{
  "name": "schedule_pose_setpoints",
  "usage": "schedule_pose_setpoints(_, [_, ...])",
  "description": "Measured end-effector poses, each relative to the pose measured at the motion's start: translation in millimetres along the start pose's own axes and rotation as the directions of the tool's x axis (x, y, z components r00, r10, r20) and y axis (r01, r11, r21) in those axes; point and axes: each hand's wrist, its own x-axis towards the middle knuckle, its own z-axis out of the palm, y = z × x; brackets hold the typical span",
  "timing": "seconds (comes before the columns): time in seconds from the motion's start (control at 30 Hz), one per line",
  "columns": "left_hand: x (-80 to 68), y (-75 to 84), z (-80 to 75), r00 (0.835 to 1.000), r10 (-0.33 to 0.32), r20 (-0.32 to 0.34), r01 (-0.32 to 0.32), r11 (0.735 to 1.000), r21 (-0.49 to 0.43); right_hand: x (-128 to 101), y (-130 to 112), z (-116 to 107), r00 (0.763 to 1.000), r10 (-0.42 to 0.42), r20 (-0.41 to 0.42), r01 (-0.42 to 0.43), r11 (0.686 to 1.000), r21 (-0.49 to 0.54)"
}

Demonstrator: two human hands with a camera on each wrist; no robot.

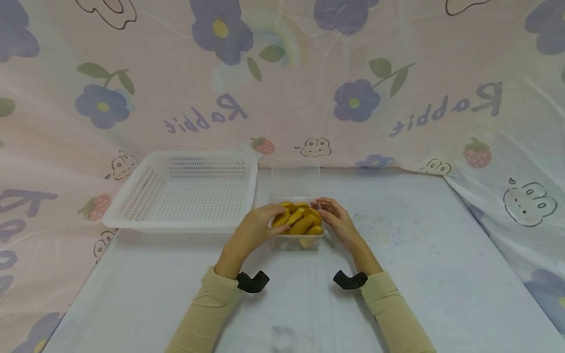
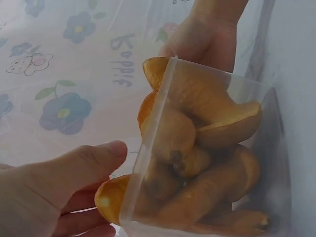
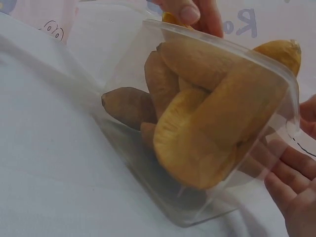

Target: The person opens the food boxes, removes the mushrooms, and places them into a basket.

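A clear plastic box with its see-through lid raised at the back sits on the table, filled with several small yellow bananas. My left hand is at the box's left side, its thumb and fingers spread around a banana that juts past the rim. In the left wrist view the thumb stands apart from that banana; whether the fingers touch it is unclear. My right hand is at the right side, its extended fingers by the box wall, partly seen through the plastic.
To the left stands a large white perforated basket with nothing in it. White cloth covers the table. A patterned curtain hangs behind and at both sides. Black curved pieces are worn at both wrists.
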Motion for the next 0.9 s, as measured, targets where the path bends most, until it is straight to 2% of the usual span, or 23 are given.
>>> schedule_pose_setpoints(0.23, [-1.1, -1.7, 2.0, 0.999, -0.035, 0.038, 0.035, 0.999, 0.0, 0.8, 1.0, -0.3, 1.0, 0.025, -0.012, -0.026, 1.0, -0.018])
schedule_pose_setpoints(0.53, [-1.9, -4.4, 0.9, 0.994, -0.095, 0.054, 0.097, 0.995, -0.033, 1.0, 2.7, -1.1, 0.999, 0.034, -0.021, -0.034, 0.999, -0.021])
schedule_pose_setpoints(0.9, [-2.1, -2.2, -0.6, 0.987, -0.156, -0.039, 0.154, 0.987, -0.054, 1.4, 4.4, -0.6, 1.0, 0.015, -0.013, -0.015, 1.0, 0.012])
